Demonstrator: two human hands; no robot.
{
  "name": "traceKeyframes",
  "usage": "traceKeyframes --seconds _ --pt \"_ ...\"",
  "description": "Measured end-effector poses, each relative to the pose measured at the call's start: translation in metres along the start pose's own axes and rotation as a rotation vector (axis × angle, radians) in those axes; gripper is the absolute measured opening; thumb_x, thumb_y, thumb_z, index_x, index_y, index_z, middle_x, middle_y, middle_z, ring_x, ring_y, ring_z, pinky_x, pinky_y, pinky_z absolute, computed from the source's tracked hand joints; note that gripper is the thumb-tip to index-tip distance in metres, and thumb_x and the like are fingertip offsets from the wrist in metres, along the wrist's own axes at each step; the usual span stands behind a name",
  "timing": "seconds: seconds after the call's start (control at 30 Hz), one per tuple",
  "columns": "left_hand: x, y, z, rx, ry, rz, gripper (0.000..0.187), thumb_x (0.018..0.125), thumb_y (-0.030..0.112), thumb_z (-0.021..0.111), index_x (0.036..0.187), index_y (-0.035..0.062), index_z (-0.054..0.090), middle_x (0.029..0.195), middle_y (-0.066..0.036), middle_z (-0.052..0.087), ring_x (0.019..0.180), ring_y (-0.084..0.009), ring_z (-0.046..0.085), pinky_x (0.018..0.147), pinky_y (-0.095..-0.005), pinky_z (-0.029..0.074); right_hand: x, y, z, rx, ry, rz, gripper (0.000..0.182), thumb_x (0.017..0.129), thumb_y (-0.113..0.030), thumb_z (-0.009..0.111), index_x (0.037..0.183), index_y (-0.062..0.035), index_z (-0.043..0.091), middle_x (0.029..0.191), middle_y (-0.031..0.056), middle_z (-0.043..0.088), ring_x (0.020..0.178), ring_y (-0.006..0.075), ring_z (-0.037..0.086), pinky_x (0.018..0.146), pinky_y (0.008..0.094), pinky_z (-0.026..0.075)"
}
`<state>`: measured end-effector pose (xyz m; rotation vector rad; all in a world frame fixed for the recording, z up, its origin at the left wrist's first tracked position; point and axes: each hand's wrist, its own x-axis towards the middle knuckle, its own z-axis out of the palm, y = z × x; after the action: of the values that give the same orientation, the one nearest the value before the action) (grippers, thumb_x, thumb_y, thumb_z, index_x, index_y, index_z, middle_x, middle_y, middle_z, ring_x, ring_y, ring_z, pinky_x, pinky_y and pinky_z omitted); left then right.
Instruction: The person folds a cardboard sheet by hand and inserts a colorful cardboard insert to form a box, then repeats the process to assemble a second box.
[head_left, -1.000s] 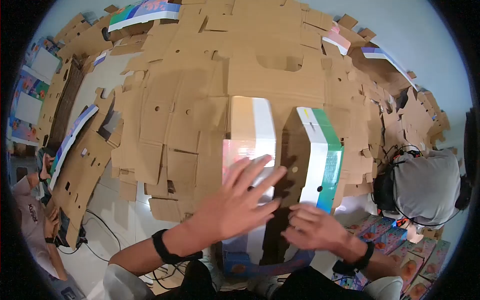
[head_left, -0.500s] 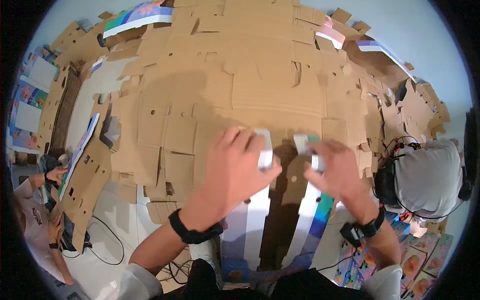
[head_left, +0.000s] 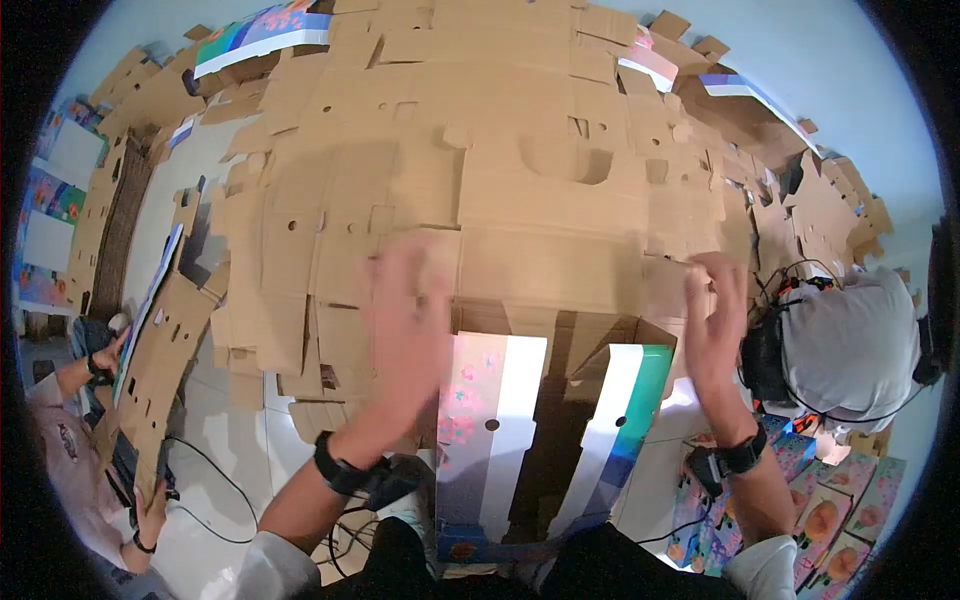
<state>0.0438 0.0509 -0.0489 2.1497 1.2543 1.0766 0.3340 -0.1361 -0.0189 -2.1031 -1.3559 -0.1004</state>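
A long carton (head_left: 490,420), printed with pink flowers on the left and green and blue on the right, stands in front of my legs. Its white-edged long flaps lie folded inward, leaving a gap down the middle that shows the brown inside. At its far end the brown end flap (head_left: 590,325) stands out. My left hand (head_left: 405,320), blurred, is stretched out beside the far left corner. My right hand (head_left: 715,315) is off the right side, fingers loosely bent and apart. Neither hand holds anything.
Flattened brown cardboard (head_left: 550,240) spreads ahead. At left, a person (head_left: 70,430) holds a cardboard piece (head_left: 165,350). Another person in a grey shirt (head_left: 840,335) is bent over at right. Printed cartons (head_left: 830,520) lie at lower right, and cables (head_left: 225,480) cross the floor.
Both hands have let go of the white flaps at the carton's far end and moved apart to either side. The far end of the carton now shows uncovered.
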Motion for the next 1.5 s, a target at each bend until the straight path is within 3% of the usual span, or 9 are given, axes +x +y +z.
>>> traceKeyframes --seconds 0.17,0.4,0.6,0.83,1.03,1.17,1.2,1.33,1.5 --pt "0.009 -0.052 -0.012 -0.657 -0.181 -0.685 0.034 0.109 0.025 0.06 0.135 0.0021 0.062 0.118 -0.01 0.067 0.113 -0.0212 0.062 0.097 -0.0397 0.051 0.001 0.04 0.007 0.97 0.029 1.068 0.029 0.112 -0.028 0.055 0.129 -0.0067 0.063 0.12 0.0123 0.067 0.115 0.0239 0.064 0.097 0.0402 0.053" --pt "0.013 -0.012 -0.005 -0.668 -0.544 -0.626 0.043 0.101 0.019 0.072 0.139 0.002 0.06 0.12 -0.011 0.071 0.11 -0.0185 0.067 0.094 -0.0371 0.053 0.016 -0.012 0.014 0.879 -0.388 0.824 0.032 0.106 -0.023 0.065 0.13 -0.002 0.061 0.114 0.0088 0.07 0.089 0.0124 0.067 0.082 0.0273 0.055" --pt "0.026 -0.017 -0.012 -0.708 -0.719 -0.639 0.038 0.092 0.004 0.076 0.128 0.007 0.064 0.121 -0.007 0.074 0.114 -0.0162 0.066 0.102 -0.0354 0.05 0.025 -0.02 0.01 0.88 -0.44 0.6 0.037 0.092 -0.003 0.077 0.126 -0.0025 0.064 0.107 0.007 0.075 0.096 0.0173 0.07 0.091 0.0329 0.055" --pt "0.027 -0.034 -0.042 -0.865 -0.822 -0.857 0.014 0.104 0.017 0.063 0.112 0.0065 0.066 0.123 -0.012 0.073 0.115 -0.0202 0.068 0.1 -0.0371 0.055 0.009 0.005 -0.02 0.669 -0.579 0.458 0.021 0.088 0.005 0.078 0.106 -0.0014 0.072 0.118 0.0086 0.077 0.105 0.0181 0.071 0.096 0.0331 0.055" --pt "0.021 -0.021 -0.069 -0.756 -1.025 -0.402 0.039 0.096 0.035 0.078 0.119 0.0081 0.062 0.146 -0.019 0.06 0.13 -0.0262 0.059 0.103 -0.0383 0.053 -0.004 0.0 -0.048 0.839 -0.746 0.387 0.045 0.103 -0.037 0.057 0.127 -0.0016 0.072 0.131 0.0169 0.071 0.138 0.0321 0.057 0.121 0.0419 0.037" --pt "0.0 -0.004 -0.091 -0.439 -1.018 -0.339 0.071 0.093 0.021 0.083 0.152 0.0081 0.045 0.158 -0.02 0.045 0.122 -0.0219 0.054 0.104 -0.0396 0.049 -0.019 -0.021 -0.063 0.448 -0.729 0.324 0.051 0.106 -0.038 0.061 0.144 -0.0026 0.059 0.132 0.0145 0.064 0.126 0.0274 0.061 0.116 0.0391 0.041" --pt "-0.008 -0.001 -0.094 -0.479 -1.062 -0.472 0.086 0.099 0.028 0.077 0.164 0.0047 0.026 0.162 -0.025 0.034 0.14 -0.0305 0.045 0.115 -0.0438 0.042 -0.025 -0.034 -0.062 0.388 -0.746 0.416 0.056 0.106 -0.039 0.063 0.146 -0.0013 0.055 0.127 0.0156 0.064 0.124 0.0277 0.061 0.114 0.0393 0.043" --pt "-0.064 -0.024 -0.085 -0.375 -1.042 -0.149 0.084 0.11 0.033 0.055 0.167 -0.0046 0.007 0.161 -0.03 0.032 0.154 -0.042 0.031 0.127 -0.0477 0.027 -0.099 -0.04 -0.026 0.516 -0.543 0.604 0.056 0.112 -0.036 0.055 0.152 0.0025 0.045 0.132 0.0204 0.062 0.126 0.0301 0.059 0.111 0.0418 0.046" --pt "-0.079 -0.014 -0.087 -0.631 -0.99 -0.431 0.086 0.113 0.034 0.051 0.167 -0.0051 -0.003 0.166 -0.027 0.029 0.156 -0.0362 0.03 0.128 -0.0447 0.023 -0.075 -0.066 -0.029 0.462 -0.484 0.432 0.052 0.116 -0.033 0.041 0.15 0.007 0.046 0.14 0.0232 0.06 0.131 0.0292 0.057 0.114 0.0414 0.043"
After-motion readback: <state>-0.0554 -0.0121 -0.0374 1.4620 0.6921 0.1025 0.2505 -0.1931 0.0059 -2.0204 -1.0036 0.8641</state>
